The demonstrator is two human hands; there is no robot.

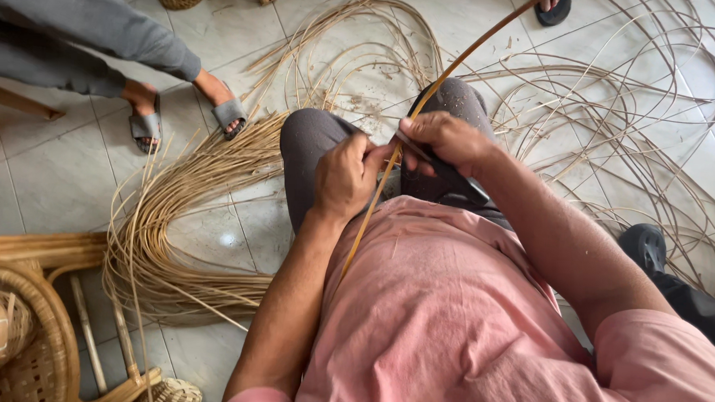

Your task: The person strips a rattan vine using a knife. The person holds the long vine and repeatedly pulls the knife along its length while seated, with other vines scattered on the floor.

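A long cane strip [449,69] runs from the upper right down across my lap to my pink shirt. My left hand [344,175] is closed around the strip just above my knee. My right hand [445,141] grips a dark-handled knife [442,166], its blade end pressed against the strip where the two hands meet. Both hands rest over my grey-trousered knees [312,132]. The blade's tip is hidden between my fingers.
A thick bundle of cane strips [175,218] curves on the tiled floor at left. Loose thin strips [614,115] sprawl at the right. A woven cane chair [20,324] stands at lower left. Another person's sandalled feet [186,120] are at upper left; a dark shoe [645,247] at right.
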